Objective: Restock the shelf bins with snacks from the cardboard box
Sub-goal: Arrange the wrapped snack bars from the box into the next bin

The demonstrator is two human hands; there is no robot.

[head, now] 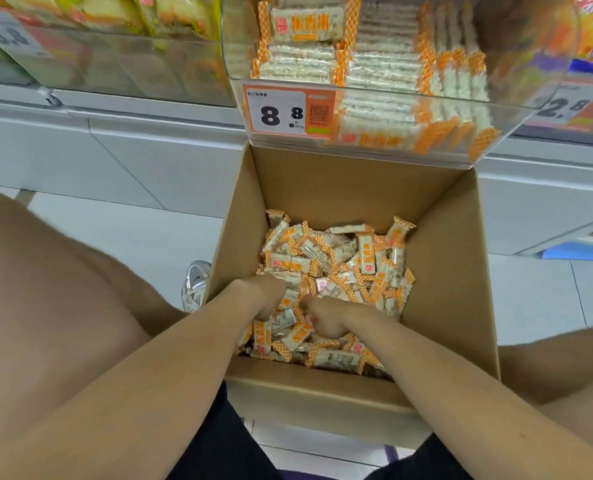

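Note:
An open cardboard box (444,258) stands on the floor between my knees, its bottom covered with several small orange-and-white wrapped snacks (343,261). My left hand (265,296) is dug into the pile at the near left, fingers curled down among the wrappers. My right hand (324,318) sits beside it, knuckles up, fingers closed around snacks; the fingertips of both hands are hidden. Above the box hangs a clear shelf bin (516,81) stacked with the same snacks in neat rows.
A price tag (276,112) reading 8.8 is fixed to the bin's front. Neighbouring bins sit to the left (122,64) and right (592,64). A white shelf base (115,161) runs behind the box. My shoe (194,282) shows left of the box.

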